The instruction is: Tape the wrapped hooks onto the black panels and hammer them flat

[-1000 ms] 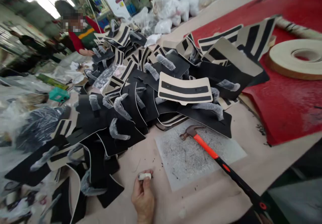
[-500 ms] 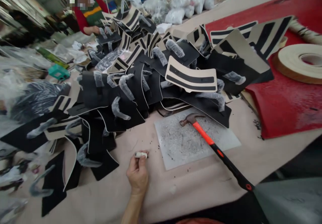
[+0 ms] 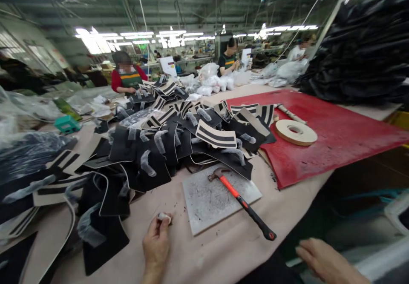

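My left hand (image 3: 156, 239) is above the near table edge, its fingers pinched together. Something white shows at the fingertips, and I cannot make out whether it is a wrapping or a held object. At the lower right, my right hand (image 3: 326, 258) is off the table, a little blurred, fingers loosely stretched with nothing visible in them. A claw hammer (image 3: 238, 199) with a red and black handle lies across a grey slab (image 3: 200, 209) between the hands. Behind and left of the slab, black panels with plastic-wrapped handles (image 3: 148, 163) lie heaped; some show beige backs with black strips.
A red sheet (image 3: 345, 143) covers the table's right part, with a roll of tape (image 3: 295, 133) on it. A teal box (image 3: 67, 124) stands at the left. Dark stacked material (image 3: 358, 50) rises at the right. Co-workers sit beyond the heap, one person (image 3: 128, 77) reaching into it.
The view has tilted up, showing more of the workshop. My right hand has come into view at the lower right. My left hand keeps its pinch near the slab.
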Motion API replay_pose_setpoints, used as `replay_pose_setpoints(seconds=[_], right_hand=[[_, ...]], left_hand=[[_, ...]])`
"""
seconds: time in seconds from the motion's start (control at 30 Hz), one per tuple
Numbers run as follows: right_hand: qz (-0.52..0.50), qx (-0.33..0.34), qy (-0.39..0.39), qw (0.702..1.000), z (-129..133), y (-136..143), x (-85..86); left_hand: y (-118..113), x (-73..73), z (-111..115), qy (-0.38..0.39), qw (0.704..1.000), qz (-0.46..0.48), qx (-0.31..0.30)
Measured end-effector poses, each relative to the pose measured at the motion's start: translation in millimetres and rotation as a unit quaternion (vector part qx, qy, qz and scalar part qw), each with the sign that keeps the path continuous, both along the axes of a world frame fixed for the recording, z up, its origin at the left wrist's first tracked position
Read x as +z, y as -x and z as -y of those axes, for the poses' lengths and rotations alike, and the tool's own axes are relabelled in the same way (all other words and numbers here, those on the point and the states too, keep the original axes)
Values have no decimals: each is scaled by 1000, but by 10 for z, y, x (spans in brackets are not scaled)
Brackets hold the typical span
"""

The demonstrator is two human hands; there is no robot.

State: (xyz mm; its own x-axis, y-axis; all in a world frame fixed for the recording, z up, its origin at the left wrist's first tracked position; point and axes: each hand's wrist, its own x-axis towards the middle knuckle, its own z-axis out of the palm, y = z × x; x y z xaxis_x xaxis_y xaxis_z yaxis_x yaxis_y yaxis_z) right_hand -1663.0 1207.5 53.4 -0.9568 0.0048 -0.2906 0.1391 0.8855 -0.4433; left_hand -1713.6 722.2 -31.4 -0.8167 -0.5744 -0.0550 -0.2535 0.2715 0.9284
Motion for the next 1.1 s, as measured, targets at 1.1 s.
replay_pose_setpoints(seconds=[1.1], right_hand=[[-35, 103, 193, 975, 2632, 754, 240]], left_hand=[[-81, 71, -98, -45, 999, -16, 6]])
